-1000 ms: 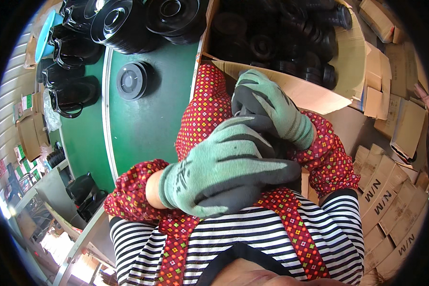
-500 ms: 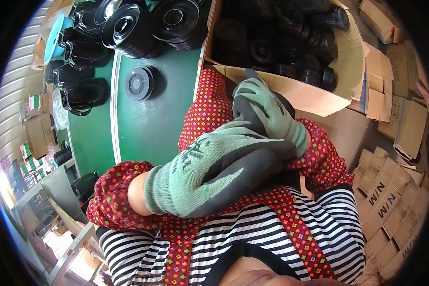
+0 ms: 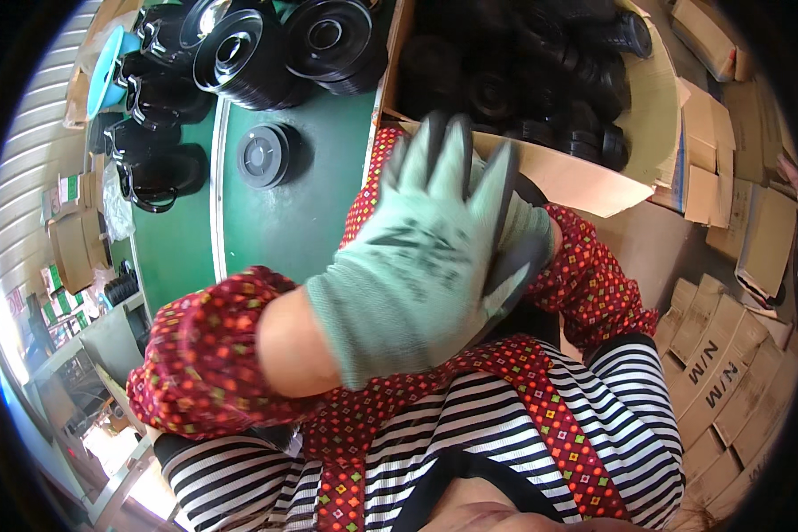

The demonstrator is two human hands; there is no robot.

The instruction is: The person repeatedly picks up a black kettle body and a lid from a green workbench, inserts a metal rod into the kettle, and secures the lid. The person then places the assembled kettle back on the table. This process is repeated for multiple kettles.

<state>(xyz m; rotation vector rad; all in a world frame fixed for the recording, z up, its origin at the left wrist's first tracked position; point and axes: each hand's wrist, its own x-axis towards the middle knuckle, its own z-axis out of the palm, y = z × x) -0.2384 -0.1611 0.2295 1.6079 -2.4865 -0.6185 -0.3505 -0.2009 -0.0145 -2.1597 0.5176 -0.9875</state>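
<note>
My left hand (image 3: 417, 257) wears a pale green knit glove with dark coated fingers. Its fingers are stretched out and spread, pointing away from me, over my right hand (image 3: 525, 229). Only the cuff and side of the right glove show; its fingers are hidden, so I cannot see whether it holds anything. Beyond my hands, an open cardboard box (image 3: 585, 184) contains black round plastic parts (image 3: 496, 93). To the left, a small stack of black discs (image 3: 264, 157) lies on the green tabletop (image 3: 266, 232).
Tall stacks of black round ringed pieces (image 3: 235, 60) stand at the table's far end. Along its left side are glossy black jugs with handles (image 3: 164, 173) and a light blue bowl (image 3: 106, 75). Flattened cartons (image 3: 714, 377) are piled at the right.
My left hand has moved up and opened its fingers, now covering my right hand, whose fingers showed before. The discs and box have stayed put.
</note>
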